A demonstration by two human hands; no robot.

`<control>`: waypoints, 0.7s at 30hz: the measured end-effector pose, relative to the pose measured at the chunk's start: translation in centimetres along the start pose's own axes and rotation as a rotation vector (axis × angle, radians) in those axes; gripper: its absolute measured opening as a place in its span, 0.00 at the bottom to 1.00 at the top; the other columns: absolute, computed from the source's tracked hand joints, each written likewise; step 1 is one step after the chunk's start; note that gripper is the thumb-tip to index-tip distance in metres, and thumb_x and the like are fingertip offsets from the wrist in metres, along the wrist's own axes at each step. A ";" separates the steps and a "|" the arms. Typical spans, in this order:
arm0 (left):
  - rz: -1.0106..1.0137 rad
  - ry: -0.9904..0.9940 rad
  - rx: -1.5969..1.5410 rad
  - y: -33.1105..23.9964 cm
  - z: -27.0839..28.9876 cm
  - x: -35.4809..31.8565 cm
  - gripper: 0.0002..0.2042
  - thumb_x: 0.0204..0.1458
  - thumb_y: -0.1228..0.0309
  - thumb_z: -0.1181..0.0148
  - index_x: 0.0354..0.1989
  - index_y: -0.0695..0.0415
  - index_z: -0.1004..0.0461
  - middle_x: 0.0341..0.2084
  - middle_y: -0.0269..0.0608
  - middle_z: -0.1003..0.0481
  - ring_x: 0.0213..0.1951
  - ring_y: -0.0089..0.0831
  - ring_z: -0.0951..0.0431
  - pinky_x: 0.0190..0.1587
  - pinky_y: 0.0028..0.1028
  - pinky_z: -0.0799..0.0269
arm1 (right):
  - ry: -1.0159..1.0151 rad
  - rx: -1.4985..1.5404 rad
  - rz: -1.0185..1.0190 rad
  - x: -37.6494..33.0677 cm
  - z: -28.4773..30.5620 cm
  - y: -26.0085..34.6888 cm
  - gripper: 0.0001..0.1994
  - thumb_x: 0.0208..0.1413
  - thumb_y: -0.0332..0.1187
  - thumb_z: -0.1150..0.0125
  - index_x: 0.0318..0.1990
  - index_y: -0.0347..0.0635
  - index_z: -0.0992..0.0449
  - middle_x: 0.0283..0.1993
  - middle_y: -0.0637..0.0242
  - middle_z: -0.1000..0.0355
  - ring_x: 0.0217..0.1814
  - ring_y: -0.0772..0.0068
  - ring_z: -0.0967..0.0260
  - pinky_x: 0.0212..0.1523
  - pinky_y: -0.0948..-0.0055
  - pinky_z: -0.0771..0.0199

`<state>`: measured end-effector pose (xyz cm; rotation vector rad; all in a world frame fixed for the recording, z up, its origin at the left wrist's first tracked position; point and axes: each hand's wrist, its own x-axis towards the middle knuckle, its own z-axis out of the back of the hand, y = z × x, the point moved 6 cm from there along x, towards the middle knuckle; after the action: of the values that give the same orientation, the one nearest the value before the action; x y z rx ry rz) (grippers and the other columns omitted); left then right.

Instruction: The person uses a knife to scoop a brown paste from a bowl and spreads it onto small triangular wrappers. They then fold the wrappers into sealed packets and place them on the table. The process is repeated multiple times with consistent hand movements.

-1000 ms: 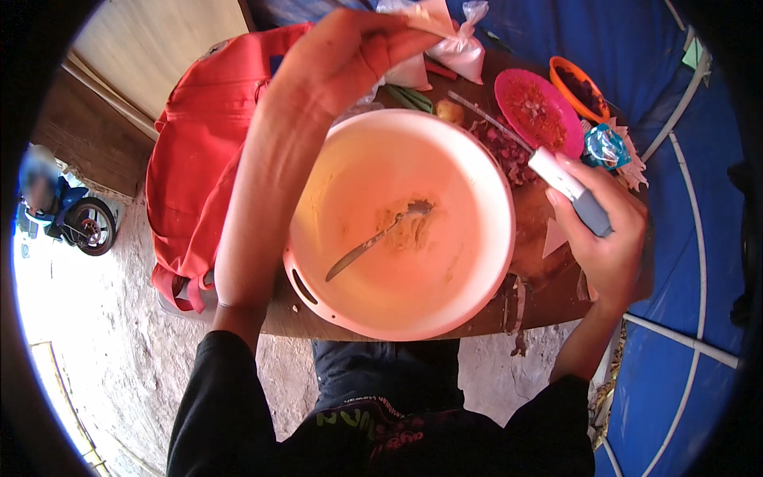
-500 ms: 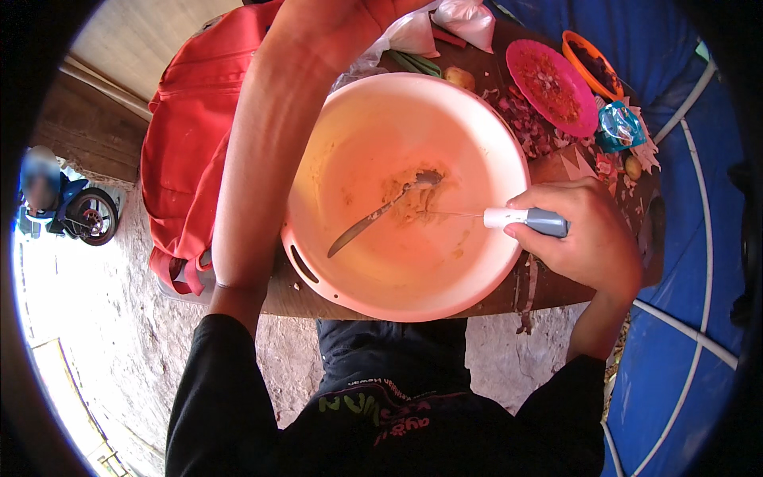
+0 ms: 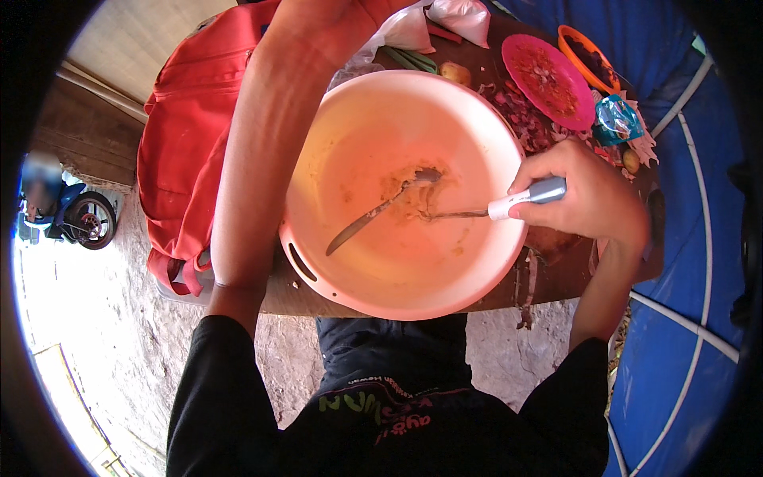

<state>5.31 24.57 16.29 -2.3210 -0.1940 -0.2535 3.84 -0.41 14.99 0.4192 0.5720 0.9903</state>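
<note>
In my right hand (image 3: 584, 191), fingers wrapped round its white and grey handle, is a knife (image 3: 457, 215). Its thin blade, smeared near the tip, reaches over the basin's right rim toward the middle. The wide pale pink basin (image 3: 389, 294) has brownish-yellow residue on its bottom. A metal spoon (image 3: 358, 228) lies inside, its bowl in the residue and its handle slanting toward the near left. My left forearm crosses above the basin's left side; my left hand (image 3: 354, 16) is at the top edge near bags of white stuff (image 3: 405, 33), its fingers cut off from view.
A red backpack (image 3: 187, 147) lies at the left. Far right are a pink plate of reddish chopped food (image 3: 548, 82), an orange bowl with dark contents (image 3: 588, 62), a teal packet (image 3: 618, 121) and scattered peelings (image 3: 520, 119). Beyond the basin sits a potato-like item (image 3: 455, 73).
My right hand has turned the knife, so more of the blade's flat shows and the handle tilts upward. The spoon stays put in the basin.
</note>
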 end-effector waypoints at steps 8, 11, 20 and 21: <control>0.014 -0.013 -0.006 0.0 0.5 0.1 0.13 0.63 0.80 0.55 0.50 0.78 0.31 0.49 0.58 0.23 0.53 0.43 0.21 0.63 0.34 0.26 | 0.272 0.112 0.038 1.7 0.8 -2.4 0.11 0.46 0.31 0.24 0.34 0.35 0.16 0.30 0.65 0.19 0.31 0.81 0.24 0.34 0.77 0.28; -0.032 0.035 0.029 -0.2 -0.5 -0.2 0.13 0.63 0.79 0.55 0.50 0.76 0.29 0.49 0.56 0.23 0.53 0.41 0.21 0.63 0.33 0.26 | 0.134 0.231 0.112 0.4 3.8 -2.7 0.11 0.50 0.32 0.26 0.38 0.35 0.15 0.30 0.68 0.19 0.31 0.84 0.26 0.33 0.79 0.29; -0.022 -0.028 0.236 -1.5 -3.2 -1.8 0.22 0.63 0.73 0.54 0.62 0.75 0.35 0.55 0.55 0.24 0.59 0.37 0.24 0.65 0.31 0.31 | -0.659 0.618 0.409 -3.1 13.3 -1.8 0.19 0.60 0.33 0.37 0.54 0.28 0.25 0.31 0.60 0.24 0.20 0.86 0.39 0.21 0.85 0.40; -0.016 -0.018 0.244 -1.6 -3.5 -2.0 0.22 0.63 0.73 0.54 0.62 0.74 0.35 0.55 0.55 0.24 0.59 0.37 0.24 0.65 0.31 0.31 | -0.679 0.628 0.410 -3.0 13.4 -1.4 0.19 0.61 0.33 0.37 0.54 0.28 0.25 0.31 0.61 0.24 0.19 0.87 0.39 0.21 0.86 0.41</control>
<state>2.58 23.06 19.30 -2.0814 -0.2386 -0.2054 11.90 -4.71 25.41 1.4133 0.1572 0.9595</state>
